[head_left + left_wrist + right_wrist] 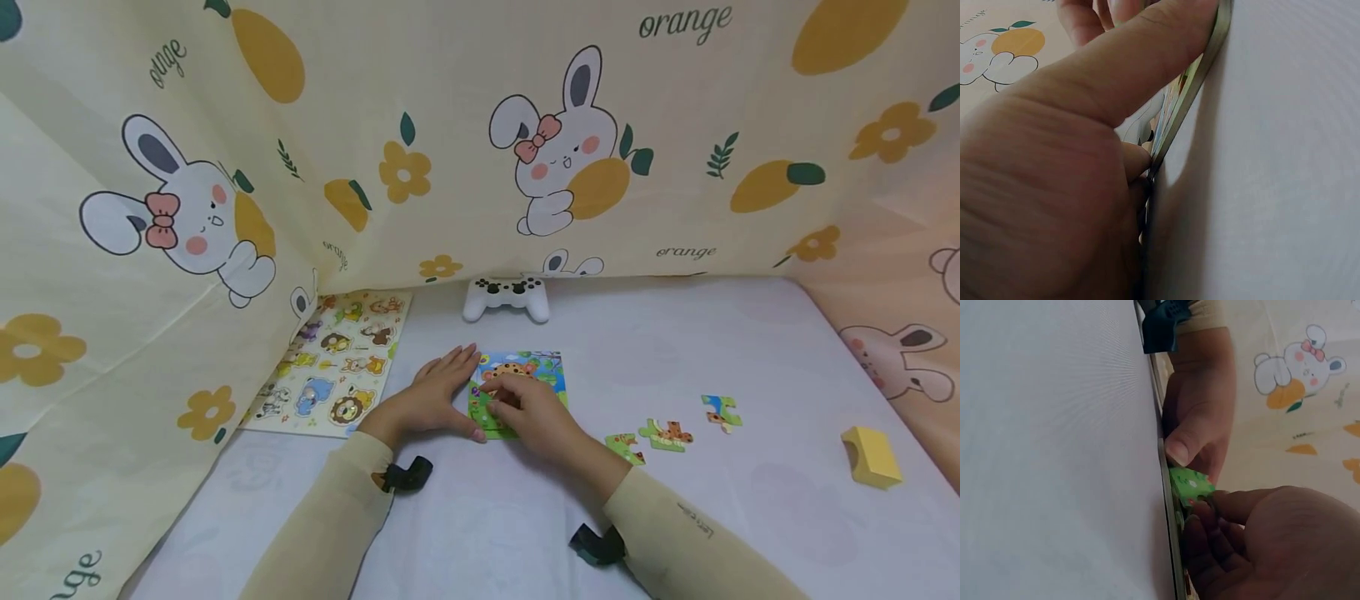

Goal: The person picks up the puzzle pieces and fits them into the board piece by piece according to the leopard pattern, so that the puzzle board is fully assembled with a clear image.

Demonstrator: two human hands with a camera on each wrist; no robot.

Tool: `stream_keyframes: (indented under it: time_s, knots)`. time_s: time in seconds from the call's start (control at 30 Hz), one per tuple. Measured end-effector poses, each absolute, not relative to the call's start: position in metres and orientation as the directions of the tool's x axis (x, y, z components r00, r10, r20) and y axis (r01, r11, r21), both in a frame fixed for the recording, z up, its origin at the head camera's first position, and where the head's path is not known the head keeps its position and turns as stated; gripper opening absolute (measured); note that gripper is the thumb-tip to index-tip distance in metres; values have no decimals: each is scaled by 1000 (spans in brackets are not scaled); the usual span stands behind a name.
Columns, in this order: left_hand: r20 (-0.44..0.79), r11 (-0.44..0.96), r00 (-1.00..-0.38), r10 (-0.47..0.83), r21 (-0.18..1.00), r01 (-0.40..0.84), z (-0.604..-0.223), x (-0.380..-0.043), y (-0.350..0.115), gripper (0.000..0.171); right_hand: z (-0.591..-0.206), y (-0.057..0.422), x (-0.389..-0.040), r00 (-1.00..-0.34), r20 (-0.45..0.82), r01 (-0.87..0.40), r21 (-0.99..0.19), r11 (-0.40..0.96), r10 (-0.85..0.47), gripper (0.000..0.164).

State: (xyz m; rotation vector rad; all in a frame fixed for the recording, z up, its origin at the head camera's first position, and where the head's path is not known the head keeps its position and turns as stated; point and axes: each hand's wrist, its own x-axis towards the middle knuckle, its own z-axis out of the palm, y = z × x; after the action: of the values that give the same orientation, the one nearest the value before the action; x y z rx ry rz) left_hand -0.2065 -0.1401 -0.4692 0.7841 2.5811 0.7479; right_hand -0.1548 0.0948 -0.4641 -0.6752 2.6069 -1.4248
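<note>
A small jigsaw puzzle (551, 367) with a spotted animal on blue and green lies flat in the middle of the table. My left hand (431, 398) rests along its left edge, fingers straight and thumb spread to the near-left corner. Over the board, my right hand (531, 410) pinches a green puzzle piece (1190, 482) between thumb and fingertips. In the right wrist view this piece stands tilted up from the board, close to the left thumb. Three loose puzzle pieces (666, 435) lie to the right of my right forearm.
Behind the puzzle sits a white game controller (506, 298). An animal sticker-like board (337, 362) lies at the left, partly under the printed curtain (450, 100). A yellow block (872, 457) stands at the far right.
</note>
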Motion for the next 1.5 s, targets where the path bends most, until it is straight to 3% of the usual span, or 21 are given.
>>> stream_keyframes:
  time_s: [0.2,0.63,1.2,1.5]
  knots:
    - [-167,716,-795,584,568,406,-470,-206,-140,136,-464,94,-154,-923,70,-274,-811,516,-379,23]
    - [-162,715,-789,593,557,423,-467,-207,-140,137,-468,93,-154,-908,36,-325,-690,647,-417,45]
    - [-156,703,-779,607,562,436,-468,-207,-141,137,-466,91,-149,-868,-10,-423,-507,751,-496,50]
    - [-146,693,-776,614,569,443,-471,-209,-142,137,-463,92,-147,-861,-8,-431,-518,739,-508,49]
